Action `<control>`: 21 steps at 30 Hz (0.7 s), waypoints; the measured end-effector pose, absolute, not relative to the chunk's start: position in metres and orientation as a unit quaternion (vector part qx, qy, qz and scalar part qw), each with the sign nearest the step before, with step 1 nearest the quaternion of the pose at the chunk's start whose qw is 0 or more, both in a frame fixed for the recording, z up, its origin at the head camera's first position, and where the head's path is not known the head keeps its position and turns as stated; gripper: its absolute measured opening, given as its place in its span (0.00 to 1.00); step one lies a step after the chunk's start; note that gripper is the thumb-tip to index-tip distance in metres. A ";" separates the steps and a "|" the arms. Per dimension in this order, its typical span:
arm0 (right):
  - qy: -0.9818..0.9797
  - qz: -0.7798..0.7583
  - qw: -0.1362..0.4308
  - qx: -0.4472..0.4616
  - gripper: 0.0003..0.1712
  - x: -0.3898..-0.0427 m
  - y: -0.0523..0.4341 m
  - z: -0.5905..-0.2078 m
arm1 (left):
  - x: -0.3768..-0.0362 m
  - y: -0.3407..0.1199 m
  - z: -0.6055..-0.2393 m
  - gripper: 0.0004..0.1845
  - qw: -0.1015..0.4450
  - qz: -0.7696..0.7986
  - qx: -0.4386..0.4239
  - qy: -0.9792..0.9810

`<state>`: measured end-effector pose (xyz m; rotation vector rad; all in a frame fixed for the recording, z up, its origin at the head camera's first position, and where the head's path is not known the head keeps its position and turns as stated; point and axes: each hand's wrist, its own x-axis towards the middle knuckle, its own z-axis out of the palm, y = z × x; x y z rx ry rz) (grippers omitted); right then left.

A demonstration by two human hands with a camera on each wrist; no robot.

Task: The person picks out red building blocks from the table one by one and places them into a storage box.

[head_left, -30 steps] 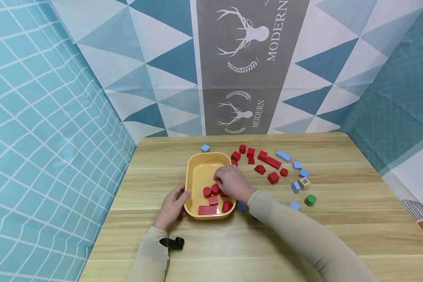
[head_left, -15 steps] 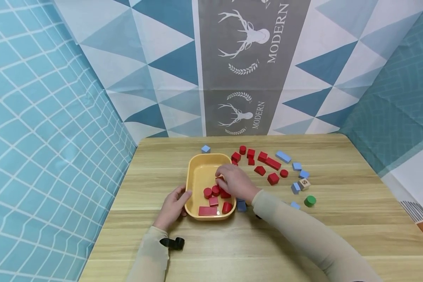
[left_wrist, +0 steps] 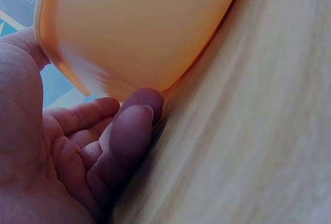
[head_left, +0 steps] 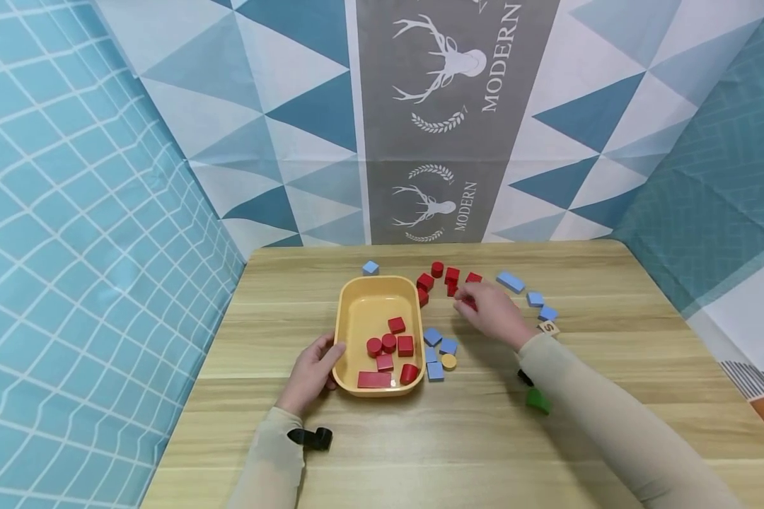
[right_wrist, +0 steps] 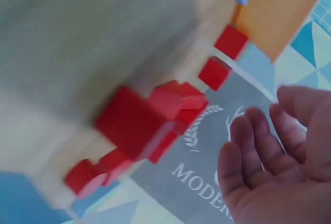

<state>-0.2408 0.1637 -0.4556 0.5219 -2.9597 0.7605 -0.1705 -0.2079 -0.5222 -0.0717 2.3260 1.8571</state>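
Observation:
In the head view my left hand [head_left: 310, 371] grips the left side of a yellow plastic tray [head_left: 360, 304], thumb over the rim. The left wrist view shows its fingertips [left_wrist: 132, 125] against the tray's lower outside wall [left_wrist: 139, 27]. Inside lie several red blocks, among them a flat rectangular block [head_left: 374, 379], a cube [head_left: 405, 346] and a cylinder [head_left: 409, 374]. To the tray's right, my right hand [head_left: 493, 311] reaches over scattered red blocks and partly hides them. In the right wrist view its fingers are loosely bent with nothing between them, beside a red cube [right_wrist: 132, 123].
Blue blocks [head_left: 435, 372] and a yellow disc [head_left: 448, 362] lie along the tray's right side. More red blocks [head_left: 452, 276] and a long blue block [head_left: 511, 282] lie toward the back. A lettered wooden cube [head_left: 549, 328] and a green block [head_left: 537, 401] are near the right forearm.
My right hand has left the tray and moved right to the red blocks on the table. A red block stays behind in the tray's middle. The left hand and tray hold still.

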 end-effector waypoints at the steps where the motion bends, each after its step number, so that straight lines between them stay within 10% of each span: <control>1: -0.956 0.238 0.004 0.175 0.10 -0.238 0.167 -0.458 | -0.171 -0.208 -0.522 0.29 0.082 0.622 -0.024 0.778; 21: -0.947 0.196 -0.054 0.247 0.12 -0.193 0.152 -0.475 | -0.170 -0.209 -0.521 0.30 0.084 0.620 -0.025 0.779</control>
